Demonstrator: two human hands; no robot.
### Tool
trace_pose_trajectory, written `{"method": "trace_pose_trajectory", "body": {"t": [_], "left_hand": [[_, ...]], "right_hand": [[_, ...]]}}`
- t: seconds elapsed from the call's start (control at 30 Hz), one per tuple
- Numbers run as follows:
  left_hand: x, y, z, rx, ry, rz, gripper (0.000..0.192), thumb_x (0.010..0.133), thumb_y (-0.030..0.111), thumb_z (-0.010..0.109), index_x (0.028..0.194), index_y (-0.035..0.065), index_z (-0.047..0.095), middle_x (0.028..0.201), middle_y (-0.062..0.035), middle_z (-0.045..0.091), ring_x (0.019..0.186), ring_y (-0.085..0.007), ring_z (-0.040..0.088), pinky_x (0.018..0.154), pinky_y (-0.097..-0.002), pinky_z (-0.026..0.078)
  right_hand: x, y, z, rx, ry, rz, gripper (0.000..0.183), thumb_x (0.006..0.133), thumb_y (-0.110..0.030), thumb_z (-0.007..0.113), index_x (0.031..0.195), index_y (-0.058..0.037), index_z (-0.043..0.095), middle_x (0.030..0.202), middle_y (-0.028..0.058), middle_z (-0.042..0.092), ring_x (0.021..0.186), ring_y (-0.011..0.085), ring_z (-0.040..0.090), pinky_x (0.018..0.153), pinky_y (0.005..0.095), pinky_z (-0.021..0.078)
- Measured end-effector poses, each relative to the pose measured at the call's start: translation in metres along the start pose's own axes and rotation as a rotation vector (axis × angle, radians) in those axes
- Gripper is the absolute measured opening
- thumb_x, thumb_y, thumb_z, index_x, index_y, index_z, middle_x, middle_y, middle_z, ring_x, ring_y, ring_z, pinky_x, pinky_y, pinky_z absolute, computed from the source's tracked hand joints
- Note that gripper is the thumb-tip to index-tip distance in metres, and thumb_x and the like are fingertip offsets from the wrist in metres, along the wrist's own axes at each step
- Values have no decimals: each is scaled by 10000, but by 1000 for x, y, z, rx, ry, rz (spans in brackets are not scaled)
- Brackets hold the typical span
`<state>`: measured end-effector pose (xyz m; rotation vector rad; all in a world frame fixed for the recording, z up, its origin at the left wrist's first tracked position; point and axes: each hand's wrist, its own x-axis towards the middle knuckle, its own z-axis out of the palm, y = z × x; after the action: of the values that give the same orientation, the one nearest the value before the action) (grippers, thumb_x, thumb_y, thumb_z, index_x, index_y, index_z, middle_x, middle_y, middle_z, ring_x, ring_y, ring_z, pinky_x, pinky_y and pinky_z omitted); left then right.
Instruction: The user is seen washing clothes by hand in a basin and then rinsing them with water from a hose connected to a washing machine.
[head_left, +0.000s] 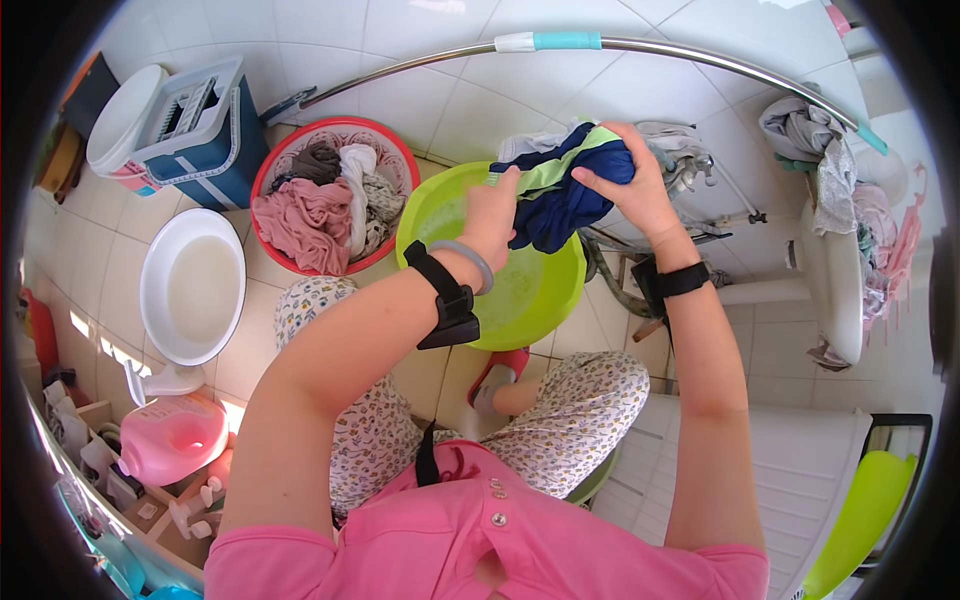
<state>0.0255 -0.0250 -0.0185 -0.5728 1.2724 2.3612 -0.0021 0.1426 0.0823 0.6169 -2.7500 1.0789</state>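
My right hand (632, 176) grips the right side of a bunched navy garment (555, 217) with a light green stripe. At its left edge my left hand (493, 214) holds the cloth, its fingers partly blurred and turned away. The garment hangs above a lime green basin (551, 311) that holds cloudy, sudsy water (510, 285). Both hands are above the basin's far right part. A pale cloth (531, 142) shows behind the garment, and I cannot tell whether it belongs to it.
Left of the basin, a red-rimmed basin (274, 251) holds pink, white and dark clothes (307, 221). A white basin (154, 285) contains cloudy water. A blue mop bucket (202, 157) stands behind, and a mop pole (420, 64) leans along the tiled wall. Taps (690, 172) and a sink (832, 300) are right.
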Motion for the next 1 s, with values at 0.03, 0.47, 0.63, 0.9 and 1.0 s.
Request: {"method": "trace_pose_trajectory", "body": {"t": [0.03,0.47,0.63,0.9,1.0], "left_hand": [[-7,5,1,-45,-45,-232,759,826,503,603,1372,63,313,1193,-171,438,1076,-289,457,965,-460,386],[11,9,-1,-725,-621,-299,734,883,675,338,1274,72,485,1255,-105,547,1137,-253,545,998,-419,432],[29,7,-6,-678,-579,-318,425,947,402,378,1131,68,568,1135,-99,614,1011,-247,608,919,-405,476],[13,5,-5,-701,-515,-273,469,930,438,390,1126,45,556,1165,-117,599,1033,-263,595,948,-416,450],[-3,18,3,-644,-616,-337,514,908,487,444,1175,60,550,1148,-120,605,1056,-269,584,973,-429,432]], "right_hand": [[2,-3,0,-40,16,-39,558,685,-148,822,1153,-49,535,1084,78,554,1020,189,550,889,306,445],[-46,-51,88,512,433,208,682,676,-160,840,1210,-76,423,1116,66,489,1043,161,489,894,306,435],[-57,-57,81,-212,432,-130,838,601,-253,864,1255,-70,373,1307,174,368,1201,331,412,954,412,418],[-57,-52,74,-192,378,-145,522,651,-190,811,1069,-43,534,1149,171,542,1059,346,539,922,394,437],[-67,-42,87,99,630,142,357,745,-157,765,987,-43,528,971,90,546,890,211,531,798,314,444]]}}
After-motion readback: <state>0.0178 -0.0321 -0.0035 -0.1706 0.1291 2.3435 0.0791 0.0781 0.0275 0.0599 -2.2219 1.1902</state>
